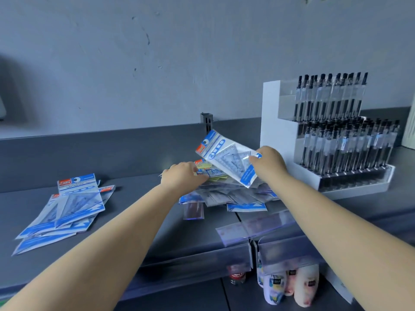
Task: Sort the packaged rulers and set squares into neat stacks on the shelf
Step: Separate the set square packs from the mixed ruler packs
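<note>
**Operator Body: Visible Parts**

Two forearms enter the frame from the lower edge. Both are bare along all of their visible length; no sleeve edge shows. The left hand (182,176) and right hand (268,163) are bare and ungloved.

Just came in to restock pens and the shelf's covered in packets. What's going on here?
A person is sorting packaged geometry sets on the grey shelf. The right hand holds one set square packet lifted above a jumbled pile, while the left hand reaches into that pile. A loose stack of sorted packets lies to the left. The pen display stands untouched on the right.
</note>
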The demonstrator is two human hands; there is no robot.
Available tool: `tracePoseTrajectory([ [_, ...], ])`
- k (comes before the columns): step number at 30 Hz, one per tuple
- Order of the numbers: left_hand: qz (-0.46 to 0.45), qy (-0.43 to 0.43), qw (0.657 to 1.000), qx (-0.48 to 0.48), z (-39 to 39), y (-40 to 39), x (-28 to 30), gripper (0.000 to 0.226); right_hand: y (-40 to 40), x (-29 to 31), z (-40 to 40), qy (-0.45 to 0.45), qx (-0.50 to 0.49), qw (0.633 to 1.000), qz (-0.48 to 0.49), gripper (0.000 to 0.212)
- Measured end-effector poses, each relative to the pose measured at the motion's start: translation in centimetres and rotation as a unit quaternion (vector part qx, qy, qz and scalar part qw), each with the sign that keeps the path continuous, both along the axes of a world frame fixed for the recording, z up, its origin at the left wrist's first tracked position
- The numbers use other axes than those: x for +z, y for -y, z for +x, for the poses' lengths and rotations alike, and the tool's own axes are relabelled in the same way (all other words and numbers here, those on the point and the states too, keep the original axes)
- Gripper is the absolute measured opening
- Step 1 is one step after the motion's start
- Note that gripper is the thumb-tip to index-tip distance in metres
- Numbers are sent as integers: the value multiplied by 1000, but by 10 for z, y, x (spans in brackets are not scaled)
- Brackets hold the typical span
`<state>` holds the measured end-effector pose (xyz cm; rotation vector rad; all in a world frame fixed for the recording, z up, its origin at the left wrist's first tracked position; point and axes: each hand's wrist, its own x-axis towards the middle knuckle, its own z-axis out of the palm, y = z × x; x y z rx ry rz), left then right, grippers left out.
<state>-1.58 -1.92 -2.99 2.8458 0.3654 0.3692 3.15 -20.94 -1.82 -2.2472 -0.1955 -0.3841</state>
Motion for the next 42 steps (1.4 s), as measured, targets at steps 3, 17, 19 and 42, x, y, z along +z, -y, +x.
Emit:
tracePoseTrajectory([
  [3, -55, 22, 998, -7, 3, 2, 5, 36, 6, 5, 1, 10, 6, 990, 139, 27],
  [17, -540, 175, 821, -56, 0, -21, 29, 15, -31, 11, -4, 20, 123, 977, 170, 8],
  [19, -559, 180, 809, -37, -2, -37, 26, 15, -30, 12, 6, 17, 118, 986, 115, 6],
  [42, -540, 200, 818, -8, 7, -77, 6, 10, -61, 7, 84, -140, 122, 926, -330, 44],
])
